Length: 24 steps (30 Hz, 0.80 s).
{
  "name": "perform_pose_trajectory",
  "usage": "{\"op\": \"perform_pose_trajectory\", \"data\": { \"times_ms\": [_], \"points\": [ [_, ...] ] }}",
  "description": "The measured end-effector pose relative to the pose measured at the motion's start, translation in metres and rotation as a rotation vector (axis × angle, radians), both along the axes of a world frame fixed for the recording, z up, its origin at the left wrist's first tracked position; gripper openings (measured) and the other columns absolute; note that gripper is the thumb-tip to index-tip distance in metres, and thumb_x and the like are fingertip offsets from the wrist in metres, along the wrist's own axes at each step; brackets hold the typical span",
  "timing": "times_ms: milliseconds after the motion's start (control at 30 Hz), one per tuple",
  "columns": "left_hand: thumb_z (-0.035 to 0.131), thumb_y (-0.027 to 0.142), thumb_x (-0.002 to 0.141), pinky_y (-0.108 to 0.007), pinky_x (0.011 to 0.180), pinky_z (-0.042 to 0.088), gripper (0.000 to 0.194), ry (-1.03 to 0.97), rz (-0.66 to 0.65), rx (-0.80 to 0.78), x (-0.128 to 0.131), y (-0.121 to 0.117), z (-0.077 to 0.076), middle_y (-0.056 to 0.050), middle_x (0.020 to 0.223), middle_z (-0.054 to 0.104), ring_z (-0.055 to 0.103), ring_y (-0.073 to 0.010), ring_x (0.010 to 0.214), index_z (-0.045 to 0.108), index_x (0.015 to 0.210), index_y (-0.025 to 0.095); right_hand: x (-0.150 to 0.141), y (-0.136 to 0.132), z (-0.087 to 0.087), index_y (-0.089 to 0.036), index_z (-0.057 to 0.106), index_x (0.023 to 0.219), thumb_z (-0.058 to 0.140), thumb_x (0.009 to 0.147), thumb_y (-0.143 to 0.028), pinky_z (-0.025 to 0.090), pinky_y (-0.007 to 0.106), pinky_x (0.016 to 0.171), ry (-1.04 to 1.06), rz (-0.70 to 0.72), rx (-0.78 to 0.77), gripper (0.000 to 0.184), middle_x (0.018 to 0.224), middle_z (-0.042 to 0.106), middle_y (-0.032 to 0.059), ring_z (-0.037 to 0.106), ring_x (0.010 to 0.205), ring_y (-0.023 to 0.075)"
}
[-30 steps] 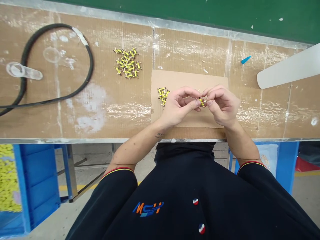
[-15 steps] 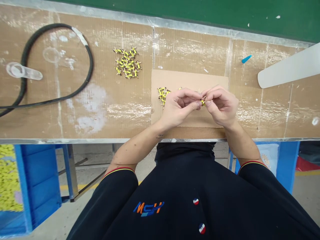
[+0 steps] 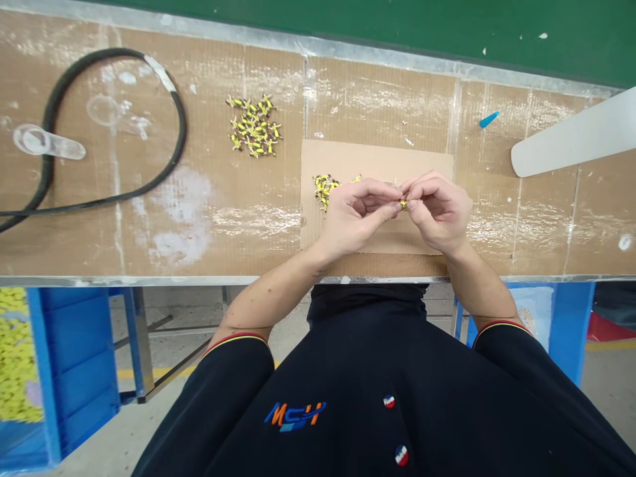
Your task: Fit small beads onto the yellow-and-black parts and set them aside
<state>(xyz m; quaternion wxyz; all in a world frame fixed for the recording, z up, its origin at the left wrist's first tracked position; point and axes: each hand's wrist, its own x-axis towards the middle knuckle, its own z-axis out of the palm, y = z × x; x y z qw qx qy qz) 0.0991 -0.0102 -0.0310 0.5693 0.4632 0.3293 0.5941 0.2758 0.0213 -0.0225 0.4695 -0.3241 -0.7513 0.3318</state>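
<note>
Between the fingertips of both hands is a tiny yellow figurine (image 3: 403, 205), mostly covered by the fingers. My left hand (image 3: 360, 215) pinches it from the left, thumb against forefinger. From the other side my right hand (image 3: 442, 209) grips it the same way. Both hands are over a flat cardboard sheet (image 3: 377, 154). A small pile of yellow and dark figurines (image 3: 324, 189) lies on the sheet, just left of my left hand and partly behind it. Farther left on the table is a larger pile of the same figurines (image 3: 255, 126).
A black cable (image 3: 181, 126) loops at the left, beside a clear plastic tube (image 3: 62, 146). A blue cone-shaped piece (image 3: 489, 120) and a long white object (image 3: 571, 136) lie at the right. Below the table edge stands a blue crate (image 3: 74, 371) with yellow pieces.
Both hands stay in nearly the same place, still pinching the figurine. Only slight finger movement shows, and the piles are unchanged.
</note>
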Motion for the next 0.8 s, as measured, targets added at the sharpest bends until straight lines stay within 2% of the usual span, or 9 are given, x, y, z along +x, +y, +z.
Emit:
{"op": "perform_pose_trajectory", "data": {
  "times_ms": [200, 400, 500, 700, 800],
  "points": [
    [0.086, 0.036, 0.086, -0.020, 0.070, 0.064, 0.019, 0.034, 0.027, 0.007, 0.0002, -0.0006, -0.0007, -0.002, 0.093, 0.081, 0.075, -0.0072, 0.073, 0.079, 0.095, 0.020, 0.0012, 0.0001, 0.0013, -0.026, 0.064, 0.084, 0.063, 0.098, -0.042, 0.062, 0.040, 0.074, -0.076, -0.040, -0.031, 0.022, 0.081, 0.071, 0.0024, 0.073, 0.082, 0.0194],
    [0.082, 0.037, 0.089, -0.022, 0.075, 0.064, 0.017, 0.127, 0.099, 0.068, 0.0010, -0.0020, -0.0037, -0.004, 0.092, 0.082, 0.077, -0.0098, 0.079, 0.080, 0.096, 0.021, 0.0024, 0.0011, 0.0012, -0.024, 0.067, 0.084, 0.067, 0.096, -0.031, 0.057, 0.033, 0.069, -0.012, 0.017, -0.065, 0.013, 0.079, 0.070, 0.0007, 0.069, 0.075, 0.0157],
    [0.081, 0.037, 0.090, -0.022, 0.072, 0.061, 0.018, 0.212, 0.140, 0.110, 0.0006, -0.0024, -0.0052, -0.004, 0.092, 0.081, 0.076, -0.0104, 0.079, 0.080, 0.096, 0.021, 0.0037, 0.0018, 0.0015, -0.023, 0.067, 0.083, 0.068, 0.095, -0.031, 0.055, 0.031, 0.067, -0.019, 0.033, -0.123, 0.015, 0.077, 0.067, 0.0004, 0.066, 0.073, 0.0147],
    [0.082, 0.034, 0.089, -0.020, 0.066, 0.057, 0.027, 0.283, 0.170, 0.192, -0.0021, -0.0029, -0.0061, 0.000, 0.087, 0.077, 0.073, -0.0084, 0.074, 0.073, 0.113, 0.024, 0.0033, 0.0031, 0.0062, -0.022, 0.065, 0.079, 0.068, 0.094, -0.044, 0.054, 0.031, 0.065, -0.068, 0.042, -0.246, 0.027, 0.074, 0.066, 0.0004, 0.061, 0.068, 0.0135],
    [0.082, 0.033, 0.088, -0.021, 0.065, 0.055, 0.036, 0.333, 0.156, 0.195, -0.0040, -0.0034, -0.0076, 0.002, 0.084, 0.075, 0.070, -0.0079, 0.070, 0.069, 0.120, 0.026, 0.0021, 0.0026, 0.0079, -0.022, 0.066, 0.077, 0.069, 0.093, -0.042, 0.053, 0.029, 0.064, -0.061, 0.040, -0.267, 0.025, 0.073, 0.065, -0.0001, 0.059, 0.067, 0.0128]
  ]
}}
